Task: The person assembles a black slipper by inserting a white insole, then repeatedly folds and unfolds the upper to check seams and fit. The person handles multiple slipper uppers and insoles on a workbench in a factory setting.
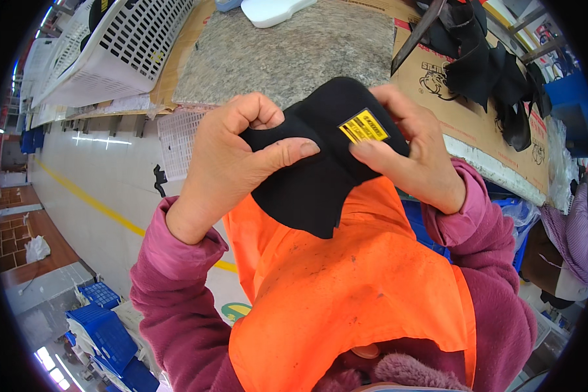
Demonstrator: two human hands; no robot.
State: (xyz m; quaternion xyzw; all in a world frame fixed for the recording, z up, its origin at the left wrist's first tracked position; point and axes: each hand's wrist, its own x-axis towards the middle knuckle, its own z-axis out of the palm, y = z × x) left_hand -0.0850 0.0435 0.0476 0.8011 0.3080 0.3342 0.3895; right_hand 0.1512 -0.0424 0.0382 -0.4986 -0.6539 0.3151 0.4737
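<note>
Between my two hands, above the orange apron [346,274], is a black fabric piece [307,176] with curved edges. A small yellow label [364,125] sits on its upper right part. My left hand [248,140] grips the left edge, thumb on top and the other fingers curled behind. On the right side, my right hand [415,144] pinches the piece, its thumb just below the label. The fingers under the fabric are partly hidden.
A white perforated basket [121,55] stands on the table at the upper left. Ahead lies a grey speckled board [287,55] with a white object [274,10] at its far edge. Several black pieces [483,65] rest on cardboard [503,137] to the right. Blue crates [111,333] stand lower left.
</note>
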